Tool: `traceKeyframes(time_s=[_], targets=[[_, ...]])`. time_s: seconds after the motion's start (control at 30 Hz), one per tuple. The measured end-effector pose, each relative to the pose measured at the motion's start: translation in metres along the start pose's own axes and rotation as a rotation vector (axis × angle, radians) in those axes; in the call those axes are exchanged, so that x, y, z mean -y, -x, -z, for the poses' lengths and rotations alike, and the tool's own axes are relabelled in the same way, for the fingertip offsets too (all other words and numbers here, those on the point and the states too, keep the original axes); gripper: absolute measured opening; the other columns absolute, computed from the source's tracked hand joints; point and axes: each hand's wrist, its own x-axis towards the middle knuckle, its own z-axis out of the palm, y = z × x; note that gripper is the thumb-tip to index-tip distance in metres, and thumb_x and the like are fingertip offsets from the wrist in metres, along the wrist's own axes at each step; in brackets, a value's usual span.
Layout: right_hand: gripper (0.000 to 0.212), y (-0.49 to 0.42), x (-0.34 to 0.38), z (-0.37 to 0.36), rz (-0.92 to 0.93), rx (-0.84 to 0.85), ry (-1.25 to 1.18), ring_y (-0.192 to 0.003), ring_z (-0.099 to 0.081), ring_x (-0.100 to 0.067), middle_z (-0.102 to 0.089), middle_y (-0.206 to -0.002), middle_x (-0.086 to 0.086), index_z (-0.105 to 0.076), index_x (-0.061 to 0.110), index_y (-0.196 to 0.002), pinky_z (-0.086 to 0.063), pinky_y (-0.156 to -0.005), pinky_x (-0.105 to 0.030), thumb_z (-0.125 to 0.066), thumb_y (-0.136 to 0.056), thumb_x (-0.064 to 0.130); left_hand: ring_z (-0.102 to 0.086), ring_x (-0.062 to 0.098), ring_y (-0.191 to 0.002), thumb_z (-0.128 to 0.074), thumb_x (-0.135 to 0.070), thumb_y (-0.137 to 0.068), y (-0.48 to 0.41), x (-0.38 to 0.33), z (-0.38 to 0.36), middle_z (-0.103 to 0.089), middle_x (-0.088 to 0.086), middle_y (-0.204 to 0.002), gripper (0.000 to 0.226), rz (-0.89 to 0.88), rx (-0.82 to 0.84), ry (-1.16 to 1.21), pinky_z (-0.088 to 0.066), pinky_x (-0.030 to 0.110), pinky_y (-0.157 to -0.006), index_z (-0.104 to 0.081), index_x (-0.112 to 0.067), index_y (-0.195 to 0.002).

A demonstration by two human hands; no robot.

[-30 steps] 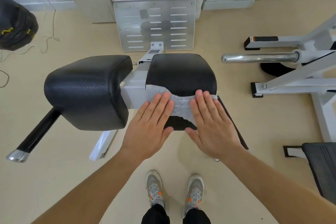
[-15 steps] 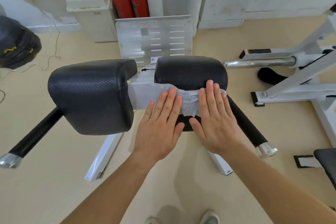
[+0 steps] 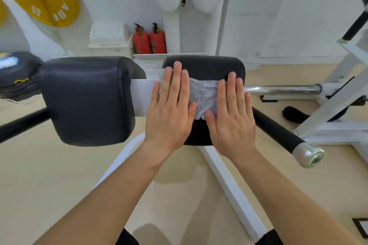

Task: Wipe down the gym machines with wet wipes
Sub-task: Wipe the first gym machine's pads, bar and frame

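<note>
1. One wet wipe (image 3: 203,95) lies spread on the right pad (image 3: 207,65), one of two black pads.
2. Two hands: the left hand (image 3: 169,113) and right hand (image 3: 231,117) press flat on it, fingers (image 3: 177,77) straight, gripping nothing.
3. The left pad (image 3: 87,97) sits at 9 o'clock; two red fire extinguishers (image 3: 141,42) at 12 o'clock.

A crumpled white wet wipe (image 3: 203,95) lies spread over the top of a black textured pad (image 3: 207,66). The left fingers (image 3: 175,83) press flat on one side and the right fingers (image 3: 231,89) on the other, and its wrinkled middle shows between them. The pad's rounded far edge runs just beyond the fingertips. A larger black pad (image 3: 87,97) sits left of the left fingers, apart from the wipe.
</note>
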Motion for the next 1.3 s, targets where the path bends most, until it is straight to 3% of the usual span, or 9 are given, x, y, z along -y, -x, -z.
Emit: traceKeyframes(time_s=[0.17, 0.27, 0.37, 0.5, 0.77, 0.9, 1.03, 1.13, 1.3], targets=[[0.067, -0.058, -0.006, 0.009, -0.017, 0.070, -0.002, -0.154, 0.016, -0.021, 0.013, -0.167, -0.008, 0.011, 0.013, -0.158, 0.007, -0.125, -0.042, -0.013, -0.105, 0.046, 0.011, 0.028, -0.155, -0.013, -0.049, -0.104, -0.034, 0.008, 0.008, 0.011, 0.014, -0.167, 0.072, -0.011, -0.010, -0.062, 0.000, 0.045, -0.126, 0.006, -0.006, -0.159], [0.067, -0.055, -0.005, 0.009, -0.004, 0.061, 0.006, -0.154, 0.014, -0.022, 0.013, -0.168, -0.010, 0.009, 0.011, -0.159, 0.005, -0.125, -0.043, -0.013, -0.105, 0.045, 0.013, 0.029, -0.154, -0.015, -0.048, -0.106, -0.035, 0.005, 0.010, 0.013, 0.015, -0.167, 0.071, 0.027, -0.003, -0.053, -0.001, 0.047, -0.126, 0.006, -0.006, -0.159], [0.070, -0.001, -0.007, -0.001, 0.067, 0.063, 0.052, -0.155, 0.007, -0.028, 0.008, -0.167, -0.016, 0.002, 0.005, -0.159, -0.005, -0.126, -0.048, -0.024, -0.106, 0.043, 0.010, 0.031, -0.154, -0.022, -0.047, -0.107, 0.020, 0.002, -0.009, 0.012, 0.015, -0.167, 0.072, 0.017, 0.010, -0.057, -0.006, 0.049, -0.126, 0.004, -0.005, -0.159], [0.076, 0.042, -0.007, -0.023, 0.101, 0.068, 0.071, -0.155, 0.003, -0.032, 0.004, -0.167, -0.019, -0.001, 0.003, -0.159, -0.001, -0.126, -0.047, -0.032, -0.103, 0.045, 0.003, 0.030, -0.155, -0.028, -0.053, -0.103, 0.068, 0.002, -0.035, 0.007, 0.015, -0.168, 0.080, 0.034, 0.018, -0.040, -0.010, 0.048, -0.125, 0.004, -0.006, -0.159], [0.071, -0.041, -0.006, 0.000, 0.002, -0.039, 0.017, -0.155, 0.009, -0.025, 0.007, -0.168, -0.014, 0.004, 0.006, -0.159, 0.001, -0.126, -0.047, -0.021, -0.107, 0.047, 0.011, 0.028, -0.155, -0.019, -0.048, -0.106, -0.040, 0.006, 0.010, 0.011, 0.015, -0.167, 0.072, 0.089, -0.072, -0.051, 0.003, 0.046, -0.126, 0.007, -0.006, -0.159], [0.067, -0.043, -0.004, 0.002, -0.042, -0.027, -0.003, -0.155, 0.010, -0.026, 0.008, -0.168, -0.011, 0.003, 0.009, -0.160, 0.000, -0.126, -0.049, -0.020, -0.106, 0.042, 0.010, 0.029, -0.155, -0.021, -0.045, -0.107, -0.016, 0.006, -0.002, 0.011, 0.015, -0.167, 0.070, 0.019, -0.055, -0.091, 0.000, 0.048, -0.126, 0.004, -0.005, -0.159], [0.069, 0.032, -0.003, -0.017, 0.208, 0.051, 0.082, -0.155, 0.005, -0.031, 0.004, -0.168, -0.013, -0.005, 0.008, -0.160, -0.003, -0.126, -0.049, -0.033, -0.105, 0.039, 0.004, 0.029, -0.155, -0.024, -0.045, -0.107, 0.058, 0.008, -0.031, 0.006, 0.014, -0.168, 0.070, 0.039, -0.029, -0.045, -0.010, 0.051, -0.125, 0.001, -0.006, -0.160], [0.074, 0.050, -0.004, -0.028, 0.299, 0.052, 0.121, -0.155, 0.002, -0.030, 0.001, -0.168, -0.013, -0.008, 0.008, -0.160, -0.003, -0.126, -0.048, -0.040, -0.103, 0.042, 0.003, 0.028, -0.155, -0.017, -0.050, -0.106, 0.077, 0.013, -0.041, 0.005, 0.013, -0.168, 0.071, 0.143, -0.035, 0.006, -0.011, 0.051, -0.125, 0.008, -0.009, -0.159], [0.069, -0.032, 0.011, -0.004, 0.150, -0.008, 0.077, -0.155, 0.007, -0.027, 0.007, -0.168, -0.010, 0.000, 0.011, -0.161, 0.003, -0.125, -0.048, -0.024, -0.105, 0.043, 0.004, 0.029, -0.155, -0.012, -0.049, -0.106, 0.006, 0.024, -0.011, 0.006, 0.017, -0.167, 0.071, 0.214, -0.123, -0.026, -0.007, 0.049, -0.126, 0.010, -0.004, -0.158]])
